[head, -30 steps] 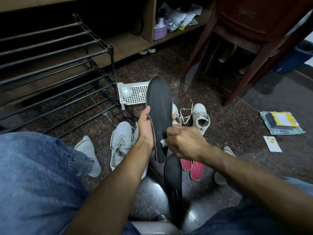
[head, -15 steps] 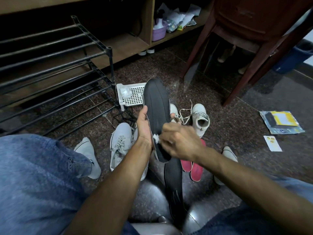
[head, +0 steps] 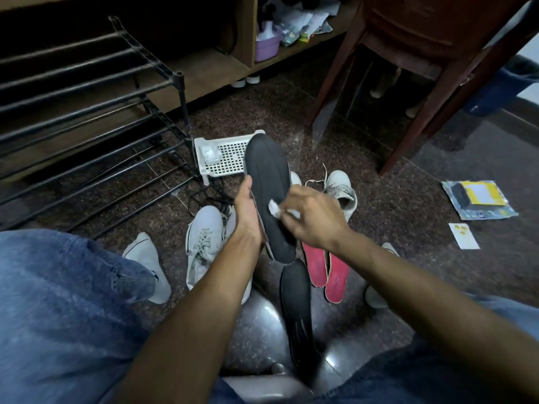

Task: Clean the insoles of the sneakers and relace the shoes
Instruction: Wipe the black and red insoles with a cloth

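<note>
1. I'm looking down between my knees, and my left hand [head: 248, 212] is gripping a black insole [head: 269, 182] along its left edge, holding it up above the floor [head: 408, 199] with the toe end pointing away from me.
2. My right hand [head: 313, 218] is pinching a small white wipe [head: 275, 207] with curled fingers and pressing it against the middle of that insole.
3. A second black insole [head: 297, 304] is lying below the held one, running toward my seat.
4. Two pink insoles [head: 326, 269] are lying side by side on the floor, just right of the second black one.
5. A white sneaker [head: 205, 246] with its laces in is sitting on the floor just left of my left wrist.
6. Another white sneaker [head: 341, 189] is standing beyond my right hand, with a loose lace [head: 322, 177] trailing beside it.
7. A white basket [head: 224, 158] is sitting behind the held insole, next to the black rack [head: 87, 112].
8. A yellow packet [head: 478, 199] is lying far right on the floor.
</note>
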The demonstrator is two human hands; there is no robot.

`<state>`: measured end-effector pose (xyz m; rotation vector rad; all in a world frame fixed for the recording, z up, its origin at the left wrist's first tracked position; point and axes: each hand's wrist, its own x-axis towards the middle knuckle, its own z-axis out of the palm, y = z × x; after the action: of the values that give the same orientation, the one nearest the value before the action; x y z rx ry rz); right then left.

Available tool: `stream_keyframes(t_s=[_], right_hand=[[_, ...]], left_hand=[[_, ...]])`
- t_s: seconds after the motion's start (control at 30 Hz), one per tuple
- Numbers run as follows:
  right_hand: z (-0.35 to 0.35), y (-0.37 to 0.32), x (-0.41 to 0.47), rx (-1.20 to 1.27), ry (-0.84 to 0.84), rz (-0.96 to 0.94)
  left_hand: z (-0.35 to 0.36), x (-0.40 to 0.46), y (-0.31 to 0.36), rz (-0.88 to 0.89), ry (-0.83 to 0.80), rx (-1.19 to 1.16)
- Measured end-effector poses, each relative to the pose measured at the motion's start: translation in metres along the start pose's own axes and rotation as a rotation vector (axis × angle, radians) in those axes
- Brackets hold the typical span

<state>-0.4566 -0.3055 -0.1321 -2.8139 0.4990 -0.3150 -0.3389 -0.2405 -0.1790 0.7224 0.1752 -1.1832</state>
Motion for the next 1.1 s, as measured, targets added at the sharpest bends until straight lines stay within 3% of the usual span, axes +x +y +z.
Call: stream_keyframes(t_s=[0.07, 0.2, 0.37, 0.6, 0.7, 0.83, 1.03, 1.1], right_hand=[[0.004, 0.005, 0.006, 0.092, 0.048, 0.149], [0.018, -0.003, 0.01, 0.083, 0.075, 0.252], [0.032, 0.007, 0.01, 0.123, -0.041, 0.398], [0.003, -0.005, -0.009, 0.084, -0.315, 0.056], [-0.004, -0.017, -0.027, -0.047, -0.359, -0.099], [-0.009, -0.007, -0.004, -0.258, -0.273, 0.002], [-0.003, -0.023, -0.03, -0.101, -0.394, -0.112], [0.003, -0.018, -0.032, -0.107, -0.297, -0.087]], left_hand=[[0.005, -0.001, 0.001, -0.002, -0.006, 0.048], [-0.007, -0.015, -0.005, -0.04, -0.109, -0.076], [-0.018, -0.038, -0.032, -0.204, -0.161, -0.011], [-0.016, -0.015, -0.019, -0.177, -0.026, -0.03], [-0.015, -0.012, -0.017, -0.197, 0.009, -0.05], [-0.01, -0.016, -0.024, -0.18, -0.03, 0.007], [-0.019, -0.01, -0.012, -0.12, -0.041, -0.063], [-0.016, -0.008, -0.009, -0.112, -0.074, -0.068]])
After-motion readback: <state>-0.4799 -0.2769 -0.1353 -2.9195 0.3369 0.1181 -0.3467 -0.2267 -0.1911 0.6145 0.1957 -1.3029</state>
